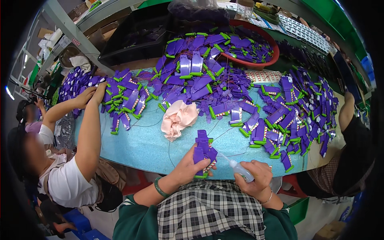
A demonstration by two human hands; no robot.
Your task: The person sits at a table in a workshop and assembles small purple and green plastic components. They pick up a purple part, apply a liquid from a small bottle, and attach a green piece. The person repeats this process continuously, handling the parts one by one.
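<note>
Left hand (pixel 187 166): grip closed, thumb across the front, on a purple-and-green piece (pixel 202 152) held raised over the near edge of the worktop (pixel 138 147). Whether more than one piece is held cannot be told. Right hand (pixel 257 176): grip wrapped round a translucent squeeze bottle (pixel 244 172), fingers curled about its body. The bottle lies tilted, its thin nozzle directed up and to the left, the tip near the right side of the held piece; contact cannot be confirmed.

Beyond the left hand, a crumpled pale pink wad (pixel 178 119) rests on the blue surface. Similar purple and green pieces are heaped in three areas: a right heap (pixel 294 114), a central heap (pixel 196 66) and a left heap (pixel 126 96). Thin wires trail among them. A red tub (pixel 275 54) at the back contains more of the same, with a black bin (pixel 136 50) to its left.

At the left side, a co-worker in a white top (pixel 70 182) has both arms extended, hands at the left heap
</note>
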